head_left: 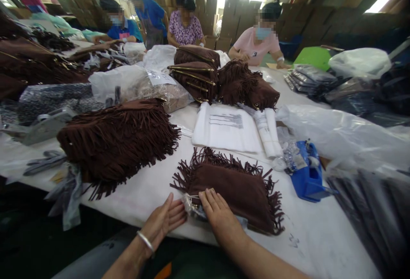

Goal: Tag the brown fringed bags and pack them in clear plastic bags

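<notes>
A dark brown fringed bag (233, 189) lies flat on the white table in front of me, its fringe spread along the far edge and sides. My right hand (219, 212) rests on its near left part, fingers stretched out flat. Along the near edge, partly under that hand, there is a strip of clear and grey plastic wrapping (194, 208). My left hand (168, 217), with a silver bangle at the wrist, is held by the bag's near left corner. Its fingers are extended, and the fingertips reach the wrapping's end; whether they touch it I cannot tell.
To the left stands a pile of brown fringed bags (118, 138). Beyond mine lie white printed plastic bags (227, 127); a blue tape dispenser (309, 176) is at the right. More brown bags (195, 74) are stacked farther back. Several people work across the table.
</notes>
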### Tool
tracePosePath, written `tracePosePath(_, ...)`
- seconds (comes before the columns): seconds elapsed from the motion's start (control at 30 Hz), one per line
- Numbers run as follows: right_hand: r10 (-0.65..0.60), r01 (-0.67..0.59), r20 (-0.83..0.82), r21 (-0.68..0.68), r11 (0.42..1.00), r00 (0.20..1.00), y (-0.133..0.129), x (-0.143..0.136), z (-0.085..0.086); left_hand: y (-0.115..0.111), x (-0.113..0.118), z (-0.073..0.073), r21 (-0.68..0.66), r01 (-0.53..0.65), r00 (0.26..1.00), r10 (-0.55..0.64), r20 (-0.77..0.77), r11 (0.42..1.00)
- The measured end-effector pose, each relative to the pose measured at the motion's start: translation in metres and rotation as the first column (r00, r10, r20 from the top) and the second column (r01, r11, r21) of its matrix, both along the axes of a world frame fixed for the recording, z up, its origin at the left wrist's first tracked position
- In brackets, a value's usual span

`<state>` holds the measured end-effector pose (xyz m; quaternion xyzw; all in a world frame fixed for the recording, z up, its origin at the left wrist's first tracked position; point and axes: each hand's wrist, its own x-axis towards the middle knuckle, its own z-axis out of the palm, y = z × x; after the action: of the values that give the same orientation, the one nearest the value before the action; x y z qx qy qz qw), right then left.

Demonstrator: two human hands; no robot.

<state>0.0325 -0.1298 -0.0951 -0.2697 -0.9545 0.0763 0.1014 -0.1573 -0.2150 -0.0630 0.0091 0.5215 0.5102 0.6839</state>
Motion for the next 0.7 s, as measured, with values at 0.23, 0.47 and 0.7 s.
tracePosePath(0.23, 0.108, -0.109, -0.035, -0.031, 0.994, 0.994, -0.002, 0.013, 0.001, 0.054, 0.029, -0.018, 0.225, -0.111, 0.962, 0.047, 0.27, 0.968)
tracePosePath(0.47, 0.232, -0.232, -0.022, -0.184, 0.955, 0.972, -0.001, 0.028, -0.007, 0.099, 0.006, -0.011, 0.349, -0.145, 0.989, 0.121, 0.089, 0.926)
tracePosePath(0.7, 0.302, -0.324, -0.116, -0.339, 0.883, 0.946, 0.009, 0.035, 0.006, 0.11, 0.039, -0.025, 0.297, 0.461, 0.501, 0.031, -0.865, 0.836)
